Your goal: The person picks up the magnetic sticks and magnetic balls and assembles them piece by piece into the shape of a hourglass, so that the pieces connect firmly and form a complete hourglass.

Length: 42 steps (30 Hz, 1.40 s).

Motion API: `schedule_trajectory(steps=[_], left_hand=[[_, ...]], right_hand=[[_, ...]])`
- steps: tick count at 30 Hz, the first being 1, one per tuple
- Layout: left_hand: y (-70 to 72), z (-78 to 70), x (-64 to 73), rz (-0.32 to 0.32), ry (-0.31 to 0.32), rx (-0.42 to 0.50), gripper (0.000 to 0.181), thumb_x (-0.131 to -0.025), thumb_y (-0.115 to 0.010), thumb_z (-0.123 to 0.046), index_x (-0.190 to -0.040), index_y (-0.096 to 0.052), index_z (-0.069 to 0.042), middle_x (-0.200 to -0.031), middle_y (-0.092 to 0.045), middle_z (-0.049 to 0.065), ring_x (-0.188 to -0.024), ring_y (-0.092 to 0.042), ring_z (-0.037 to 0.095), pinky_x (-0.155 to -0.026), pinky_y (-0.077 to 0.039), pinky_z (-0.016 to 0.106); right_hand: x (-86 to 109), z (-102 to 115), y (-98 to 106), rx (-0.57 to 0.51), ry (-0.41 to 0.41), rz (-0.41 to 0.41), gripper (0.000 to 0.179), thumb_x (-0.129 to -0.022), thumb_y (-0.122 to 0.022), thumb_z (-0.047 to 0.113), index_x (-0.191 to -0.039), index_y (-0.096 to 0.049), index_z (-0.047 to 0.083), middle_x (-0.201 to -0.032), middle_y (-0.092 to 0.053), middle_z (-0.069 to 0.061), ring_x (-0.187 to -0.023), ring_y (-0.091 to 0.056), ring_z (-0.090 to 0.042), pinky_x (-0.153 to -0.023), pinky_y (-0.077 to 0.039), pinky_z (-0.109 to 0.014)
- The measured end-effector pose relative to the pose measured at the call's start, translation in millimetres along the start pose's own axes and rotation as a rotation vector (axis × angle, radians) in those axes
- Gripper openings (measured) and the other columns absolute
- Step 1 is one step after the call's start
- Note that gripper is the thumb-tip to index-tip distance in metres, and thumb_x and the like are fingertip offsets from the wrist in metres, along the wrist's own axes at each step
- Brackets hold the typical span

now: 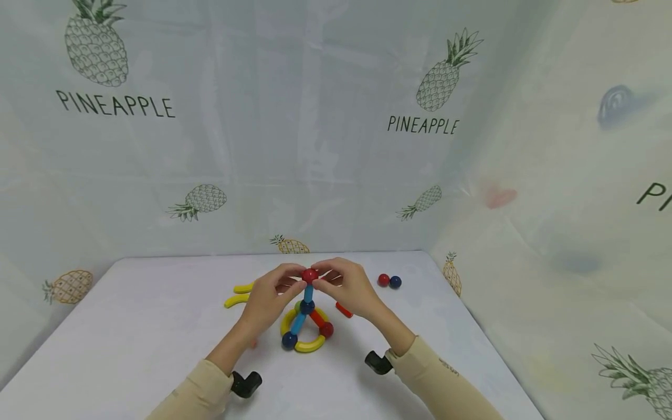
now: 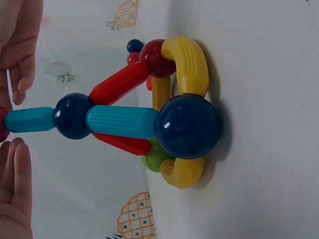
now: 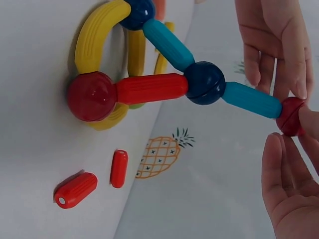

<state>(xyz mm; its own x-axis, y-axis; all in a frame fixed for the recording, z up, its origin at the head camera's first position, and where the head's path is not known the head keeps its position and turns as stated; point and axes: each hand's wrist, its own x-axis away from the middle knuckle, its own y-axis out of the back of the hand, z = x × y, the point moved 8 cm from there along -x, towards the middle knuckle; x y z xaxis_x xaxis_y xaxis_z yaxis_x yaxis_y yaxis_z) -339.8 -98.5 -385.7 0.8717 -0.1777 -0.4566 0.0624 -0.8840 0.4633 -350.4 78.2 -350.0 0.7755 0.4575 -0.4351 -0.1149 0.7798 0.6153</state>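
My left hand [image 1: 271,294] and right hand [image 1: 346,284] pinch a red ball [image 1: 310,276] between fingertips and thumbs from either side. It tops a short light-blue stick [image 2: 30,119], which rises from a dark blue ball [image 3: 205,82]. Below, a light-blue stick [image 2: 122,121] and red sticks slope down to a ring of curved yellow pieces [image 1: 310,345] resting on the table. Around this ring sit a dark blue ball [image 2: 188,126], a red ball [image 3: 91,96] and a green ball [image 2: 157,155]. The built frame stands upright like a pyramid with a mast.
Two curved yellow pieces [image 1: 237,300] lie behind my left hand. Loose red sticks [image 3: 76,190] lie right of the frame, and a red ball [image 1: 384,280] and a dark blue ball [image 1: 395,282] farther back. A pineapple-print curtain [image 1: 315,146] hangs behind the white table [image 1: 131,326].
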Motion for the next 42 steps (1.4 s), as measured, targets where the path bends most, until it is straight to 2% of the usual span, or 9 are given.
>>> schedule_trajectory(steps=[9,15,23,29,35,38,42], left_hand=[[2.4,-2.8,-1.2,-0.003,-0.043,0.023,0.035,-0.098,-0.078,-0.027,-0.131,-0.066,-0.024,-0.124,-0.073,-0.006,-0.106,-0.072,0.012,-0.090,-0.058,0.019],[1.6,-5.5,-1.0,0.016,-0.069,0.014,0.039,-0.100,-0.077,-0.025,-0.138,-0.067,-0.023,-0.127,-0.072,-0.006,-0.108,-0.071,0.013,-0.091,-0.059,0.021],[4.3,1.7,0.4,0.019,-0.020,0.011,0.039,-0.101,-0.075,-0.021,-0.139,-0.066,-0.023,-0.129,-0.069,-0.005,-0.110,-0.071,0.013,-0.093,-0.058,0.021],[9.7,6.6,3.0,0.005,0.011,0.021,0.038,-0.103,-0.073,-0.022,-0.140,-0.064,-0.023,-0.131,-0.070,-0.004,-0.109,-0.072,0.014,-0.093,-0.058,0.021],[13.8,13.5,5.7,-0.005,0.044,0.066,0.039,-0.103,-0.073,-0.024,-0.140,-0.062,-0.022,-0.133,-0.069,-0.001,-0.110,-0.072,0.016,-0.092,-0.058,0.020],[15.3,16.0,7.3,-0.007,0.043,0.079,0.042,-0.103,-0.073,-0.024,-0.142,-0.061,-0.020,-0.132,-0.069,0.002,-0.108,-0.073,0.017,-0.090,-0.059,0.020],[17.6,20.4,9.4,-0.017,0.056,0.073,0.043,-0.103,-0.073,-0.024,-0.144,-0.062,-0.024,-0.130,-0.070,0.002,-0.105,-0.074,0.015,-0.089,-0.059,0.019]], right_hand=[[1.3,-1,0,0.007,-0.004,0.007,0.030,-0.097,-0.080,0.017,-0.126,-0.074,0.015,-0.119,-0.076,0.004,-0.100,-0.075,-0.013,-0.088,-0.061,-0.025],[7.3,-18,3,0.070,-0.035,0.025,0.028,-0.099,-0.077,0.015,-0.126,-0.073,0.013,-0.118,-0.076,-0.001,-0.099,-0.075,-0.014,-0.086,-0.062,-0.027],[17.8,-62,3,0.152,-0.132,0.072,0.023,-0.098,-0.077,0.014,-0.121,-0.075,0.015,-0.114,-0.076,-0.006,-0.096,-0.073,-0.018,-0.082,-0.062,-0.026],[24.4,-88,0,0.187,-0.201,0.114,0.022,-0.097,-0.079,0.011,-0.118,-0.076,0.012,-0.110,-0.076,-0.011,-0.092,-0.070,-0.020,-0.074,-0.061,-0.025],[31.3,-111,-9,0.223,-0.246,0.157,0.021,-0.096,-0.079,0.011,-0.117,-0.076,0.006,-0.099,-0.074,-0.002,-0.084,-0.065,-0.018,-0.069,-0.058,-0.022],[34.8,-119,-12,0.233,-0.270,0.167,0.020,-0.096,-0.079,0.011,-0.115,-0.076,0.006,-0.097,-0.073,0.000,-0.081,-0.063,-0.016,-0.069,-0.057,-0.023],[37.2,-127,-16,0.256,-0.284,0.185,0.020,-0.096,-0.078,0.012,-0.115,-0.076,0.009,-0.095,-0.071,0.001,-0.080,-0.061,-0.014,-0.069,-0.056,-0.024]])
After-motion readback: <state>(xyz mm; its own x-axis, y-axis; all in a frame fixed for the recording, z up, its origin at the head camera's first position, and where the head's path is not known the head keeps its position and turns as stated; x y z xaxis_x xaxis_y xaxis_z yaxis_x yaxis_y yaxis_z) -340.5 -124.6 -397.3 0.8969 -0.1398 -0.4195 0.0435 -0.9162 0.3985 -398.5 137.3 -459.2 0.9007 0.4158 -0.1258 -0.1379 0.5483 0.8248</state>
